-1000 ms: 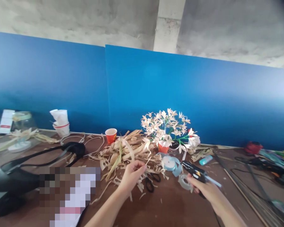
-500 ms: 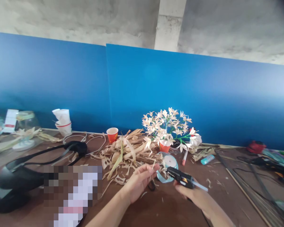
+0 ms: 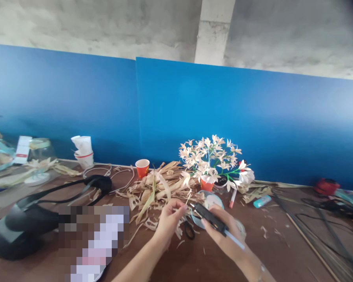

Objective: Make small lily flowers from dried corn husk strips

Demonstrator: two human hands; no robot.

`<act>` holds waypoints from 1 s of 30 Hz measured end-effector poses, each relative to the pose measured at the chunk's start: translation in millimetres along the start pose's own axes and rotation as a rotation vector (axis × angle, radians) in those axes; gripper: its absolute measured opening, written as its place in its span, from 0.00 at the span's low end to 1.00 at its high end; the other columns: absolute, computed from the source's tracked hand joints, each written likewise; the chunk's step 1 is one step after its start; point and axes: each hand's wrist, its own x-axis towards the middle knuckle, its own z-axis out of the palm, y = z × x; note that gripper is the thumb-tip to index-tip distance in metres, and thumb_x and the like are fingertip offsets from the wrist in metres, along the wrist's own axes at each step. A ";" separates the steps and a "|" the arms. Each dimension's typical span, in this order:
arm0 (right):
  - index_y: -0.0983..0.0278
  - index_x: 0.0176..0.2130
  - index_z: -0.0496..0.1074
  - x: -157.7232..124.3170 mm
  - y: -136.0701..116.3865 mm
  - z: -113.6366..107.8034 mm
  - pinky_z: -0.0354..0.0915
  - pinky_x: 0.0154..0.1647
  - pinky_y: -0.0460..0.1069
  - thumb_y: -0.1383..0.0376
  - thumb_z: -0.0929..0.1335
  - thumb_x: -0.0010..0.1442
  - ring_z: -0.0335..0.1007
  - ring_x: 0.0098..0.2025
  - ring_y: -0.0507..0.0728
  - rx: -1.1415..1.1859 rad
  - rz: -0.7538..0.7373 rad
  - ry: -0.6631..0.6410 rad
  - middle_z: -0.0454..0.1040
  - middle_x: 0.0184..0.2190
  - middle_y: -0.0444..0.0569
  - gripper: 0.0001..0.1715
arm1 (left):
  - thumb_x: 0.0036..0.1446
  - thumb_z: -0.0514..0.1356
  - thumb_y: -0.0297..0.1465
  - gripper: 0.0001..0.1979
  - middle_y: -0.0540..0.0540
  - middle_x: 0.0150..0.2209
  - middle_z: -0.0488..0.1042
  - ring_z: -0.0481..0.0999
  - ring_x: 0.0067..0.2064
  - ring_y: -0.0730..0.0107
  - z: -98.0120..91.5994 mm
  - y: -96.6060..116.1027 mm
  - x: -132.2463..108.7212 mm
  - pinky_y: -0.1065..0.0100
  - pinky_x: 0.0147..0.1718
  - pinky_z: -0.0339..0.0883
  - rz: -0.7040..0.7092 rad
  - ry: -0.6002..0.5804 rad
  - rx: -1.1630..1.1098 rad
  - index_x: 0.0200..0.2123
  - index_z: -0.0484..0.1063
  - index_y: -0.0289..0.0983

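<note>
Between the thumb and fingers of my left hand is a thin pale strip, its upper end sticking up past the fingertips. My right hand is wrapped round a black glue gun, with a whitish glue stick protruding from its rear. The nozzle points left and sits close beside the strip; I cannot tell whether they touch. Below the nozzle lies a black loop, like a scissors handle. Behind the gun is a roll of light blue ribbon, partly hidden.
Dry husks are heaped behind my hands. Pale husk flowers on green stems stand in a red cup. Another red cup, a black bag-like object, a turquoise tube and dark cables lie around.
My right hand has brought the glue gun left and tilted it, so its nozzle is now near the strip. My left hand stays pinched. The whole view has shifted slightly.
</note>
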 end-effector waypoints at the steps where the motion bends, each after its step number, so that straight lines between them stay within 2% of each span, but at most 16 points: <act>1: 0.63 0.24 0.67 3.0 -1.0 4.4 0.63 0.28 0.46 0.64 0.66 0.51 0.64 0.26 0.52 0.005 -0.037 -0.041 0.67 0.22 0.44 0.07 | 0.44 0.60 0.37 0.11 0.52 0.22 0.65 0.63 0.26 0.75 -0.9 0.1 1.0 0.74 0.27 0.57 0.018 0.016 0.027 0.22 0.66 0.35; 3: 0.63 0.24 0.66 6.8 1.4 12.6 0.62 0.29 0.46 0.65 0.65 0.52 0.63 0.27 0.52 0.039 -0.066 -0.078 0.66 0.24 0.45 0.06 | 0.43 0.60 0.38 0.12 0.52 0.22 0.65 0.63 0.26 0.74 -2.6 -0.1 3.1 0.74 0.27 0.58 0.051 0.034 0.073 0.21 0.66 0.35; 8: 0.64 0.28 0.67 3.9 16.8 25.1 0.62 0.30 0.47 0.67 0.64 0.52 0.64 0.29 0.54 0.063 -0.058 -0.065 0.66 0.27 0.47 0.02 | 0.43 0.60 0.36 0.10 0.49 0.25 0.67 0.65 0.29 0.71 -5.5 -2.0 6.0 0.72 0.30 0.58 0.105 0.055 0.156 0.20 0.69 0.35; 15: 0.63 0.29 0.66 1.4 16.2 24.1 0.63 0.34 0.49 0.65 0.63 0.54 0.64 0.32 0.56 0.043 -0.016 -0.106 0.67 0.29 0.49 0.05 | 0.42 0.62 0.34 0.08 0.48 0.27 0.67 0.65 0.30 0.71 -3.5 -2.4 5.1 0.72 0.30 0.59 0.124 0.090 0.164 0.20 0.70 0.35; 30: 0.64 0.28 0.67 1.2 17.1 24.4 0.63 0.34 0.48 0.69 0.64 0.51 0.65 0.32 0.56 -0.007 -0.026 -0.104 0.67 0.29 0.48 0.03 | 0.43 0.61 0.31 0.06 0.48 0.27 0.65 0.65 0.31 0.70 -3.3 -0.1 3.4 0.71 0.28 0.57 0.231 0.096 0.241 0.21 0.71 0.35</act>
